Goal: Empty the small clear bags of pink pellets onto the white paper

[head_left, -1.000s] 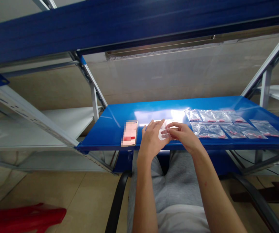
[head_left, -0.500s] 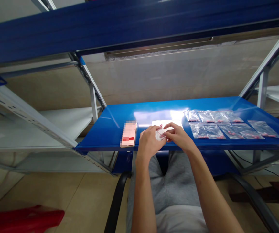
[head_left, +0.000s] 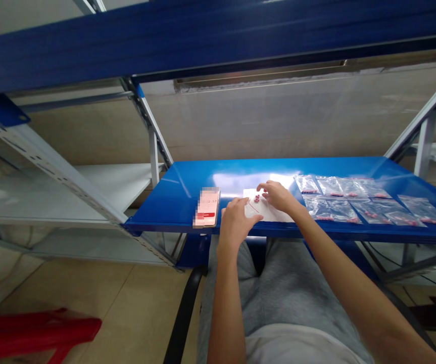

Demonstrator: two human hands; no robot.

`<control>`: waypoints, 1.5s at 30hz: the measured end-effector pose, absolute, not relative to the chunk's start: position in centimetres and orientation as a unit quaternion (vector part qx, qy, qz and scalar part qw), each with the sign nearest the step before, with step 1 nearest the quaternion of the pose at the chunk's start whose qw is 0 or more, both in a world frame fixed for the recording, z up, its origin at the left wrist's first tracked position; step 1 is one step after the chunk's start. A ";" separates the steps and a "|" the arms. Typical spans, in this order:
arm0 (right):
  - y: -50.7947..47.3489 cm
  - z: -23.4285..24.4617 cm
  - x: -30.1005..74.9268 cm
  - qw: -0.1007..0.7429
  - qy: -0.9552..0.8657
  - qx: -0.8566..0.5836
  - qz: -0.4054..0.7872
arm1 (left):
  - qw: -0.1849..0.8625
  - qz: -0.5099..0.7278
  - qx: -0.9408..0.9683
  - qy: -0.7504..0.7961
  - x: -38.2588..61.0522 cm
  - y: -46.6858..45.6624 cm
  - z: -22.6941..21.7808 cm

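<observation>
Showing my R hand [head_left: 277,196] half-curled at pink pellets [head_left: 257,198], grip unclear, on white sheet [head_left: 273,212], blue steel shelf [head_left: 172,205]; L hand [head_left: 237,221] open, empty. Bumped sheet could scatter pellets.

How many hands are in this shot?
2. The left hand is at the left edge of a white sheet on the blue shelf; the right hand is over the sheet's far side, beside small pink tablets.

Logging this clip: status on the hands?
Right hand, fingers at small pink pieces on white sheet. Left hand open at the sheet's edge. Phone left, clear bags right, neither in the way.
</observation>
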State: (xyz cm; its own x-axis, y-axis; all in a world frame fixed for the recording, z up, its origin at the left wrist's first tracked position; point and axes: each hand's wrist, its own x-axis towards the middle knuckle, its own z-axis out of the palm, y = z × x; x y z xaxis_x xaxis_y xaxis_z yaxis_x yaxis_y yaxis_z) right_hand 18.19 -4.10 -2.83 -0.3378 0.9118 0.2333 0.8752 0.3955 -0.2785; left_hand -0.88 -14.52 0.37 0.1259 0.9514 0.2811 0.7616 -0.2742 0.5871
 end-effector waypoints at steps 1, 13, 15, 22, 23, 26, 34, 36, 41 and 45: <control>-4.0 -2.9 18.2 0.162 -0.825 -0.540 0.047 | 0.150 0.307 0.736 0.584 -0.9 -14.5 0.3; -3.2 -2.5 17.7 0.113 -0.846 -0.520 0.039 | 0.144 0.292 0.742 0.586 -0.8 -14.3 -0.4; -3.3 -2.6 17.6 0.111 -0.846 -0.521 0.036 | 0.144 0.291 0.742 0.586 -0.8 -14.3 -0.5; -3.2 -2.2 17.9 0.130 -0.838 -0.528 0.046 | 0.147 0.294 0.739 0.588 -0.5 -14.3 -0.7; -3.5 -2.0 18.0 0.143 -0.835 -0.529 0.052 | 0.147 0.296 0.739 0.588 -0.5 -14.3 -0.7; -5.1 -1.3 18.3 0.235 -0.812 -0.521 0.120 | 0.146 0.306 0.736 0.585 -0.5 -14.3 -0.7; -9.4 -0.5 17.8 0.300 -0.806 -0.424 0.285 | 0.163 0.330 0.741 0.562 -0.4 -14.2 -0.7; -9.5 -0.3 17.6 0.291 -0.810 -0.415 0.295 | 0.171 0.334 0.741 0.557 -0.5 -14.2 -0.5; -8.2 -0.4 18.4 0.302 -0.804 -0.415 0.301 | 0.176 0.331 0.736 0.563 -0.8 -14.3 -0.2; -6.1 -1.8 19.1 0.300 -0.764 -0.539 0.187 | 0.175 0.317 0.723 0.588 -1.1 -14.5 -0.2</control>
State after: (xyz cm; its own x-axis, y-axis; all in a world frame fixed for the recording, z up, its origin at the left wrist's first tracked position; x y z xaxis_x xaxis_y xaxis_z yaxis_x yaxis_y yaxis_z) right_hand 19.09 -6.06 -1.77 -0.2386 0.9363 0.2579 0.7118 0.3492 -0.6094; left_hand -1.08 -14.48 -0.16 0.1080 0.9617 0.2521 0.7399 -0.2471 0.6257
